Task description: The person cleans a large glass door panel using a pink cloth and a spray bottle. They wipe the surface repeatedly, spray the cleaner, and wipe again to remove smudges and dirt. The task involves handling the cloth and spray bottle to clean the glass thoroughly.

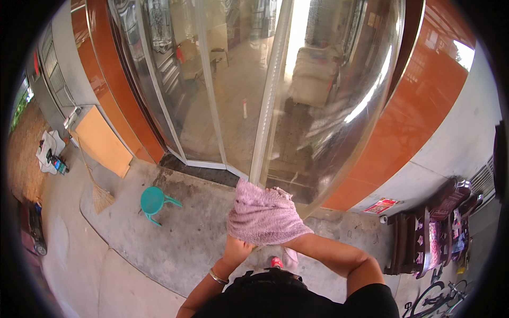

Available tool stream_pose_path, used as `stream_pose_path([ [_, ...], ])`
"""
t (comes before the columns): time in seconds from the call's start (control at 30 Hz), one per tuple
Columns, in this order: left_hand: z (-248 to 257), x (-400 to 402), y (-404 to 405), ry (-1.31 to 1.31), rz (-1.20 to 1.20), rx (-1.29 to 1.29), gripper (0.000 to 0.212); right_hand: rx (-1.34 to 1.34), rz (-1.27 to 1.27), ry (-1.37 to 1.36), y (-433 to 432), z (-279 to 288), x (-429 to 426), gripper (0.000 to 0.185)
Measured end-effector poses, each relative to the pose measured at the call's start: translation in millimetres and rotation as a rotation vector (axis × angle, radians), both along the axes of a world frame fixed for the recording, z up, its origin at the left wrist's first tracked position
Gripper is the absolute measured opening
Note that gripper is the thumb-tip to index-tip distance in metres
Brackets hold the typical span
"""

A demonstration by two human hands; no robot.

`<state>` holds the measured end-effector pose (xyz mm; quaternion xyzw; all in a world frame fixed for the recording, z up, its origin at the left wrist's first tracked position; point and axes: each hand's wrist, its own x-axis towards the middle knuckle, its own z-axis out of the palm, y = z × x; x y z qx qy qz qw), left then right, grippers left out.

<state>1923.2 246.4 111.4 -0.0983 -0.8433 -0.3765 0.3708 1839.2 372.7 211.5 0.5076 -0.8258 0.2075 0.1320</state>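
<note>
A pink plush towel (266, 214) is bunched around the lower part of a clear plastic door curtain (318, 131) in front of me. My right forearm reaches up to the towel, which covers my right hand and is held by it. Just below the towel's left corner, my left hand (237, 249) is curled, a bracelet (218, 276) on its wrist. A yellowish sliver of curtain edge shows by its fingers, which are partly hidden. A pale ribbed strip (267, 107) runs down the curtain to the towel.
Behind the curtain stands a glass door with metal frames (212, 99). To the left are a green plastic stool (152, 200), a straw broom (102, 196) and an orange board (103, 139). Dark wooden furniture (421, 242) and a bicycle (441, 296) stand at right.
</note>
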Motion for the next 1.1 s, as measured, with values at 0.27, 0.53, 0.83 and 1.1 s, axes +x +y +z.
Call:
stream_pose_path([
  [0.27,21.7,0.9,20.8,-0.454,0.054,0.287,0.029,0.209,-0.237,0.152,-15.4,171.2,-164.9,0.016],
  [0.53,1.0,-2.9,13.0,-0.493,0.103,0.177,0.021,-0.261,-0.034,0.188,-26.3,-20.7,-168.6,0.035],
  [0.83,6.1,1.9,21.4,-0.454,0.159,0.194,0.024,0.089,0.058,0.325,-7.6,43.7,-116.1,0.031],
  [1.1,9.7,14.1,24.8,-0.42,0.1,0.234,0.028,0.355,-0.072,0.374,-38.7,186.3,-205.4,0.014],
])
